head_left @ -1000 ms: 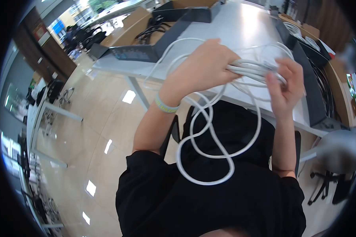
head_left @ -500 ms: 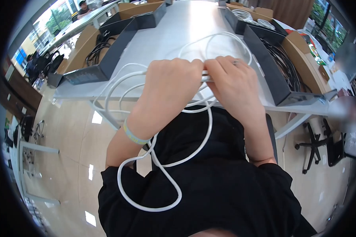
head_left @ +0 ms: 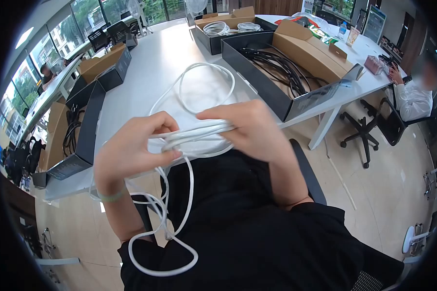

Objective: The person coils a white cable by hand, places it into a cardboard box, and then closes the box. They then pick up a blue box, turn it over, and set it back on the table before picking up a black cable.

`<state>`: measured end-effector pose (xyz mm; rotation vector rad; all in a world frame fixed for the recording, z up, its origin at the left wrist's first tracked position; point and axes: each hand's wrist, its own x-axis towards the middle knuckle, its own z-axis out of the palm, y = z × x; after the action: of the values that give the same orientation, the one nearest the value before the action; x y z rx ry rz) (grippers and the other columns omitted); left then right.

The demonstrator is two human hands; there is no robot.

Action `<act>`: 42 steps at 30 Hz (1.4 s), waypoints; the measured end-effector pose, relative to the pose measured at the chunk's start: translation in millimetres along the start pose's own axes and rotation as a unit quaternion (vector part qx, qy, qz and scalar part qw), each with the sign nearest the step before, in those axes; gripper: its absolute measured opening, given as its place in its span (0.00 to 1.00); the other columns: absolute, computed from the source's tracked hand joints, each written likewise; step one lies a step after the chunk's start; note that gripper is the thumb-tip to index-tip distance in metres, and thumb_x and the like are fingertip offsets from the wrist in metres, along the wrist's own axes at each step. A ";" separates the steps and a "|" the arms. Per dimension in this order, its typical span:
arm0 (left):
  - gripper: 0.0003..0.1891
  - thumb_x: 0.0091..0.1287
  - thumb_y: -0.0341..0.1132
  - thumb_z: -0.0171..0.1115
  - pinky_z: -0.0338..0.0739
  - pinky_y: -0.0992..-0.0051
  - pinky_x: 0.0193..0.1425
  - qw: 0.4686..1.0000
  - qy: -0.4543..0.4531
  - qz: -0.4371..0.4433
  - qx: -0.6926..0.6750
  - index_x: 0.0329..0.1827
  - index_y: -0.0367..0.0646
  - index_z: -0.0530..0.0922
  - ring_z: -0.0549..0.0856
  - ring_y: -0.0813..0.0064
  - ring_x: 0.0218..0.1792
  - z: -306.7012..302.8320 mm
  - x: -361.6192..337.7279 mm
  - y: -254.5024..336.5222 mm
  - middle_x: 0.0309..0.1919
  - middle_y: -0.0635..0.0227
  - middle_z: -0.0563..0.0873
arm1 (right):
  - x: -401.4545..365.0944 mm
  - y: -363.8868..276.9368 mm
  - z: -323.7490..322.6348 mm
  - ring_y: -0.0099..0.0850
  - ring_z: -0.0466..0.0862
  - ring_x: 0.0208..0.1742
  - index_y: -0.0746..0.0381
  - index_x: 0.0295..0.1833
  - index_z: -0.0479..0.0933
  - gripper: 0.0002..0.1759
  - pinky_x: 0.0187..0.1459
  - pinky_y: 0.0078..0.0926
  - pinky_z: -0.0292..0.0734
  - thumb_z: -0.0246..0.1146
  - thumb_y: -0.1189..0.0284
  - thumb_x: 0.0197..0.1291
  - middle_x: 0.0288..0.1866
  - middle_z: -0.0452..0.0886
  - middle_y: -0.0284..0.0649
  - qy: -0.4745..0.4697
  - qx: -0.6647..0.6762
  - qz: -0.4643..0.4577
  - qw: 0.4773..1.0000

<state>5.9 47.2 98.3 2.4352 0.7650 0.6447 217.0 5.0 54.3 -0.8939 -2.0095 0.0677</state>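
A bundle of white cable [head_left: 199, 132] stretches between my two hands above the table's near edge. My left hand [head_left: 136, 145] pinches its left end, thumb below and fingers above. Around the right end my right hand [head_left: 250, 128] is curled, with the index finger reaching over the strands; motion blurs it slightly. One loop of the same cable lies on the white table [head_left: 155, 63] beyond my hands. Another length hangs below my left hand in loose, crossing loops over my lap. The cable's ends cannot be made out.
To the right, an open box [head_left: 296, 104] holds black cables [head_left: 281, 68]; behind it, another box has coiled white cables [head_left: 218, 29]. On the left, an open box [head_left: 90, 131] contains black cables [head_left: 72, 131]. A seated person [head_left: 415, 99] and an office chair [head_left: 366, 128] are at right.
The view has turned right. My hands have moved apart, exposing the gathered cable strands between them, and my left hand now shows its thumb and fingers pinching the bundle.
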 end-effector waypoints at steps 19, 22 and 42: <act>0.36 0.39 0.40 0.72 0.67 0.61 0.56 0.800 -0.130 0.197 -0.552 0.49 0.26 0.68 0.80 0.59 0.40 48.7 7.0 -25.0 0.38 0.50 0.77 | -20.9 -22.9 1.4 0.22 0.71 0.13 0.69 0.37 0.72 0.08 0.14 0.18 0.64 0.55 0.83 0.47 0.18 0.70 0.34 0.243 0.469 0.182 0.830; 0.31 0.42 0.32 0.65 0.78 0.67 0.35 0.774 0.009 0.193 -0.603 0.48 0.23 0.64 0.82 0.61 0.28 58.6 5.0 -11.0 0.28 0.52 0.77 | -22.3 -21.3 -4.2 0.14 0.71 0.15 0.66 0.42 0.73 0.11 0.15 0.11 0.66 0.56 0.69 0.59 0.27 0.74 0.31 0.115 0.416 0.211 0.877; 0.31 0.64 0.35 0.51 0.52 0.87 0.10 0.746 -0.185 0.076 -0.636 0.63 0.29 0.46 0.58 0.88 0.07 38.2 -10.8 -17.3 0.14 0.68 0.66 | -34.6 -1.0 19.6 0.19 0.72 0.17 0.69 0.52 0.67 0.22 0.20 0.14 0.69 0.57 0.64 0.58 0.23 0.74 0.37 0.017 0.476 0.088 0.875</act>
<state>13.0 40.7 56.1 1.2331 -0.1199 0.4503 212.9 -11.4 18.3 -0.4051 -1.5419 1.0397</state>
